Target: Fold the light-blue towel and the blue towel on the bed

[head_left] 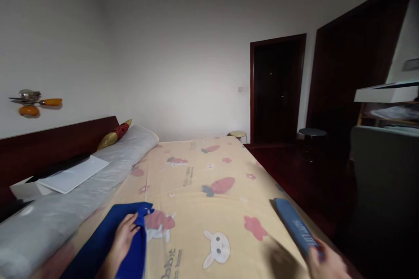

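On the left part of the bed lies a deep-blue cloth (98,235), spread out with a crumpled upper corner. My left hand (124,236) has its fingers closed at the cloth's right edge, near that corner. At the right edge of the bed is a long, narrow blue item with pale lettering (293,222); its exact kind is unclear. My right hand (324,261) grips its near end, and part of that end is hidden by the fingers.
The bed has a cream sheet (193,222) printed with rabbits and carrots. Along the headboard (59,139) runs a long grey pillow (81,187) with a white flat sheet (75,174) on it. Two stools (238,134) (312,133) stand beyond; shelving (386,96) rises at right.
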`<move>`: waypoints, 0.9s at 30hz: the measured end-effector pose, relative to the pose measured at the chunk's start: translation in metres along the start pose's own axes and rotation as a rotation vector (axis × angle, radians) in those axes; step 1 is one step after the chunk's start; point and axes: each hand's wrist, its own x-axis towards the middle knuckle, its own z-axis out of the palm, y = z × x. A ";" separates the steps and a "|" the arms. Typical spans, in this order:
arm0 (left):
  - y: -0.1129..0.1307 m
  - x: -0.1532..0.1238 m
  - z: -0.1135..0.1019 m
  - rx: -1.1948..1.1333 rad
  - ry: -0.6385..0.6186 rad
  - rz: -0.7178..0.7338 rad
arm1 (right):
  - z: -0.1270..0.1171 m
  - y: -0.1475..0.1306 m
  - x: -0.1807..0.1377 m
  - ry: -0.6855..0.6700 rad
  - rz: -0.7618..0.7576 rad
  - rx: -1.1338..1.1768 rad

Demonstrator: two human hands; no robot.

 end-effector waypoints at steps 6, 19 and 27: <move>-0.061 -0.105 0.109 -0.141 -0.479 -0.186 | 0.034 -0.128 -0.123 -0.894 -0.273 0.477; -0.076 -0.187 0.131 -0.071 -0.835 -0.237 | 0.009 -0.160 -0.169 -1.174 -0.124 0.619; -0.029 -0.171 0.115 -0.051 -0.557 -0.040 | -0.017 -0.179 -0.119 -0.831 -0.034 0.734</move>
